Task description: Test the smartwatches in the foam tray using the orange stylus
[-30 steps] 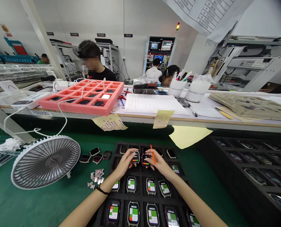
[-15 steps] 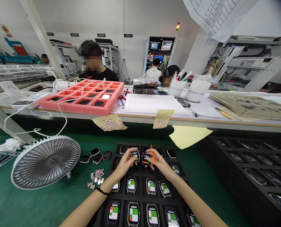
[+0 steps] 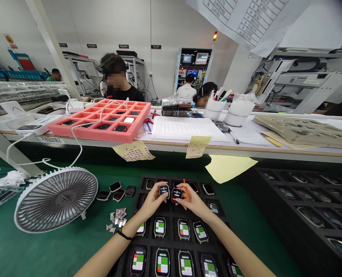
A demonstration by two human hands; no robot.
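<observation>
A person's two hands meet at six o'clock in the view, over a black foam tray (image 3: 171, 214) on a green worktop (image 3: 44, 250). The left hand (image 3: 151, 201) is closed around one small watch body (image 3: 164, 190), screen up. The right hand (image 3: 193, 201) grips a second watch body (image 3: 176, 194) just beside it, with an orange stick (image 3: 185, 187) held upright between its fingers. Watches with green and red screens fill the tray rows nearer the person. A white fan (image 3: 57, 198) lies at nine o'clock of the tray, with loose watches (image 3: 116, 190) between them.
</observation>
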